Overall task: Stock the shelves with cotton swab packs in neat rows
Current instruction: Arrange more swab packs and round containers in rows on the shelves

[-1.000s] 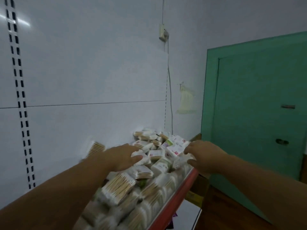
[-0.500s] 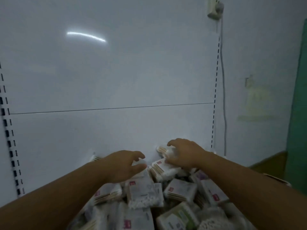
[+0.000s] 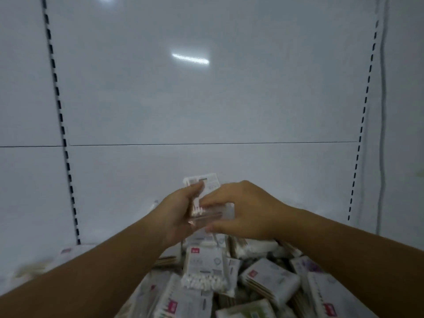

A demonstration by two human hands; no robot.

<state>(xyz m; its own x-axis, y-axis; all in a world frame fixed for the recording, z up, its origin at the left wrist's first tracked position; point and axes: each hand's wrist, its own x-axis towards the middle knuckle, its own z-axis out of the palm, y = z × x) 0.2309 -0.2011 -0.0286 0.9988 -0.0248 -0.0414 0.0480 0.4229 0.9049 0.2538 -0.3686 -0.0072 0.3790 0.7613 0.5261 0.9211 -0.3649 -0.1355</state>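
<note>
Both hands are raised together above a heap of cotton swab packs [image 3: 206, 271], clear bags with white tips and red labels. My left hand [image 3: 176, 214] grips an upright pack [image 3: 206, 182] whose white label sticks out above the thumb. My right hand [image 3: 243, 210] pinches a second pack [image 3: 215, 214] lying flat, pressed against the first one. The fingers hide most of both packs. The heap fills the bottom of the view, packs lying at all angles.
A glossy white back panel [image 3: 206, 99] rises behind the heap, with slotted black uprights at the left [image 3: 59, 115] and at the right [image 3: 364, 106]. A grey cable [image 3: 382, 111] runs down the wall at the far right. A few packs [image 3: 68, 251] lie at lower left.
The view swung left, away from the green door. Both hands lifted off the heap and came together, each now holding a pack.
</note>
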